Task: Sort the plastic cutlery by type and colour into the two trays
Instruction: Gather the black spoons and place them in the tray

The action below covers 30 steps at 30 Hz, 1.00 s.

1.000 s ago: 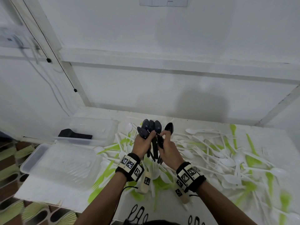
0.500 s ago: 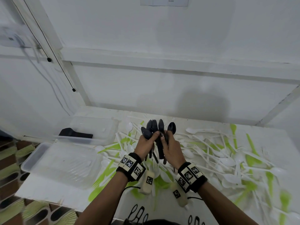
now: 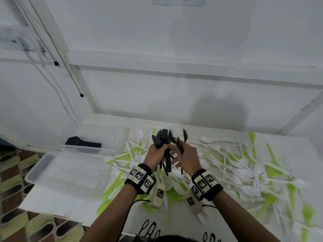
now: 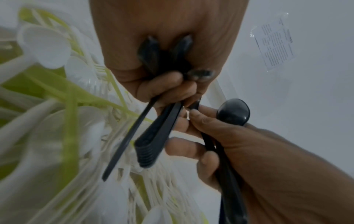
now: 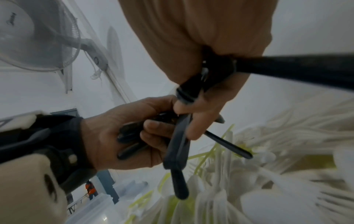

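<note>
My left hand grips a bundle of black spoons by the handles, bowls up, above the cutlery pile. In the left wrist view the left hand is curled round the handles. My right hand is against the bundle and holds black spoons of its own; one bowl sticks up past its fingers. In the right wrist view the right hand pinches black handles beside the left hand. Two clear trays lie at the left: the near tray and the far tray.
White and green plastic spoons and forks are strewn across the white table from the middle to the right edge. Black cutlery lies in the far tray. A white wall stands behind the table, and a fan hangs on it.
Both hands stay together over the pile. The right hand has shifted slightly right, and its spoons now stand a little apart from the left hand's bundle.
</note>
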Motion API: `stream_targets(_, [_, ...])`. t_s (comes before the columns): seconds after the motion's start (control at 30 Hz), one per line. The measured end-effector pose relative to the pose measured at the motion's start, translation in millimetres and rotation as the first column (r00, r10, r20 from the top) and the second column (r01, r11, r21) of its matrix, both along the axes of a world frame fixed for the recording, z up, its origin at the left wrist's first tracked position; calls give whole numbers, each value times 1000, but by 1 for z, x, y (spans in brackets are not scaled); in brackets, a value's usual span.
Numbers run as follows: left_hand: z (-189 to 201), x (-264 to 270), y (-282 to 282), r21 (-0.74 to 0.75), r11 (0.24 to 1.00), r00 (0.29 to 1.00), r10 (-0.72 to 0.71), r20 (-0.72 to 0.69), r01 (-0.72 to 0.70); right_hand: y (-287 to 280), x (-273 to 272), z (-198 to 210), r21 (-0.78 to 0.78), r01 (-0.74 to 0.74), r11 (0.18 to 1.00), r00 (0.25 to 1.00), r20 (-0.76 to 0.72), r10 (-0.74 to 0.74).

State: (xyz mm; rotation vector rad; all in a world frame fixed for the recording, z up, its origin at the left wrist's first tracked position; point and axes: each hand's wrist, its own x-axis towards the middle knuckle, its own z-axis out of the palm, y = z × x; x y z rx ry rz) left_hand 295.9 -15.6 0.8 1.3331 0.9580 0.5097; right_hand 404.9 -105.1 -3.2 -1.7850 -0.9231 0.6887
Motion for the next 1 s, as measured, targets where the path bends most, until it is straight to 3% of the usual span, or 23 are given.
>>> stream_targets(0.1, [-2, -4, -1, -62, 998, 1000, -21, -23, 20, 1, 0, -2, -51, -67, 996, 985, 158, 75])
stream_targets(0.23, [-3, -7, 3, -105, 992, 996, -81, -43, 76, -4, -4, -6, -70, -166, 984, 910, 374, 180])
stream_targets(0.33, [-11, -12, 5, -60, 991, 992, -125, -17, 123, -6, 0, -1, -67, -233, 970, 926, 288, 242])
stream_targets(0.47, [-12, -14, 14, -28, 999, 993, -30, 113, 34, -12, 5, 12, -126, -367, 921, 916, 124, 382])
stream_targets(0.6, [-8, -17, 22, -96, 995, 985, 0, 172, 17, -10, 20, 18, -141, -384, 912, 902, 155, 404])
stream_targets(0.77, [-12, -19, 19, -219, 975, 988, 7, 154, 27, -8, 22, 11, -74, -301, 951, 939, 152, 309])
stream_targets(0.9, [-12, -17, 12, -218, 973, 991, -47, 124, 74, -3, 14, 14, 57, -61, 996, 992, 117, 54])
stream_targets(1.0, [-10, -16, 10, -190, 974, 985, -101, 140, 127, 3, 13, 10, 79, 48, 996, 997, 59, -53])
